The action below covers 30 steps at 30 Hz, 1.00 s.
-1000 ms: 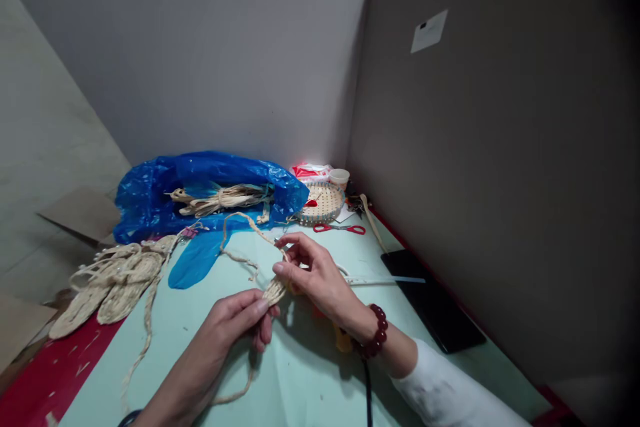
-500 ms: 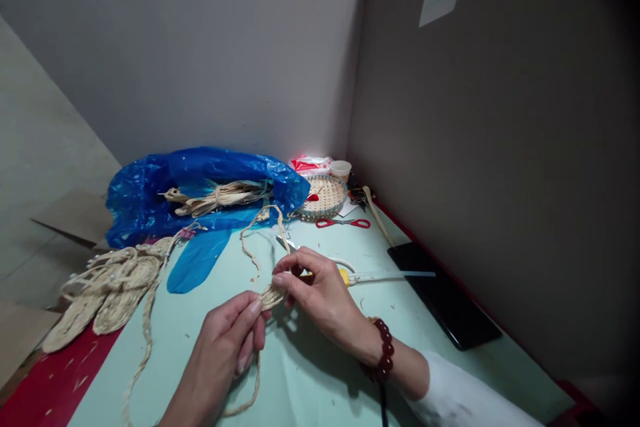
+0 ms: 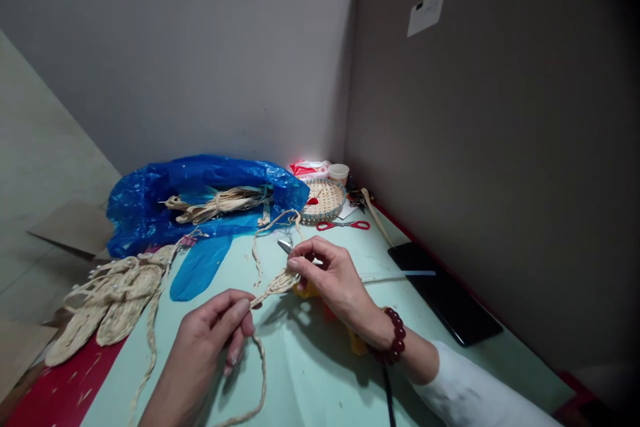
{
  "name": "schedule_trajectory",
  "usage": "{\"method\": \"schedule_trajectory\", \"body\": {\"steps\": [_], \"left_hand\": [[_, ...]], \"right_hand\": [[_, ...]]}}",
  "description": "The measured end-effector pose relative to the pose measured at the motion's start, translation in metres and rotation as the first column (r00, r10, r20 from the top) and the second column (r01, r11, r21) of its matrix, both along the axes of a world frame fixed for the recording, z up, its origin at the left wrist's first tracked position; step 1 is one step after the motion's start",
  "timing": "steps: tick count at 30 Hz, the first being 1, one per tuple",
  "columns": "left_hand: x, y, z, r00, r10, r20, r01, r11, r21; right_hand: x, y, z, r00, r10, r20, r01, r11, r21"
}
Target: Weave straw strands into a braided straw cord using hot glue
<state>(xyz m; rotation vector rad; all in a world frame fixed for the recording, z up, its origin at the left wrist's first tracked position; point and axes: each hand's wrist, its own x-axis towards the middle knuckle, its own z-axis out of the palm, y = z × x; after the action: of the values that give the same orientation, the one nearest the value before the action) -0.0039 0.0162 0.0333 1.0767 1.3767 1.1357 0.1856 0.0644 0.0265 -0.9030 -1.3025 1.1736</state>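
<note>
A small coiled piece of braided straw cord [image 3: 281, 282] is stretched between my two hands, above the table. My left hand [image 3: 213, 333] pinches the cord at its near left end, and a loose straw cord [image 3: 263, 373] hangs below it to the table. Fingers of my right hand [image 3: 330, 280] grip the coil's far right side; a thin strand loops up and away from there. Behind and under the right hand lies a yellow glue gun [image 3: 357, 341], mostly covered, with a pale glue stick [image 3: 400, 275] sticking out to the right. A pointed metal blade [image 3: 285, 246] shows beyond the fingers.
Woven straw sandals [image 3: 125, 293] lie at the left. A blue plastic bag [image 3: 145, 180] holds a straw bundle [image 3: 220, 203]. Toward the back are a round woven basket [image 3: 323, 203], red-handled scissors [image 3: 367, 225] and a paper cup [image 3: 339, 173]. A black tablet [image 3: 445, 297] lies right.
My hands have moved apart, the left to the lower left and the right slightly right and up. The coil now shows a stretched cord end between them. The view has shifted slightly.
</note>
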Motion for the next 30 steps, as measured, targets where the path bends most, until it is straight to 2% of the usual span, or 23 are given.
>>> {"method": "schedule_trajectory", "body": {"steps": [6, 11, 16, 20, 25, 30], "left_hand": [[0.0, -0.001, -0.006, 0.997, 0.057, 0.057, -0.059, 0.997, 0.042], [0.007, -0.006, 0.001, 0.994, 0.054, 0.092, -0.058, 0.997, 0.042], [0.004, -0.005, 0.008, 0.979, 0.103, -0.177, -0.075, 0.985, 0.155], [0.004, -0.005, 0.004, 0.92, 0.119, -0.373, -0.007, 0.957, 0.289], [0.004, -0.007, -0.002, 0.868, 0.18, -0.463, 0.069, 0.879, 0.472], [-0.002, -0.01, -0.005, 0.846, 0.208, -0.491, 0.137, 0.805, 0.577]], "right_hand": [[-0.004, -0.005, -0.002, 1.0, -0.021, -0.011, 0.021, 0.999, 0.025], [-0.005, -0.006, -0.003, 0.999, -0.044, -0.005, 0.044, 0.999, -0.009], [-0.008, -0.011, -0.001, 1.0, -0.026, -0.002, 0.026, 0.999, -0.041], [-0.01, -0.015, 0.001, 1.0, -0.008, 0.005, 0.008, 0.999, -0.045], [-0.01, -0.017, 0.002, 1.0, 0.022, 0.008, -0.021, 0.998, -0.055], [-0.01, -0.019, 0.003, 0.997, 0.062, 0.046, -0.059, 0.995, -0.08]]}}
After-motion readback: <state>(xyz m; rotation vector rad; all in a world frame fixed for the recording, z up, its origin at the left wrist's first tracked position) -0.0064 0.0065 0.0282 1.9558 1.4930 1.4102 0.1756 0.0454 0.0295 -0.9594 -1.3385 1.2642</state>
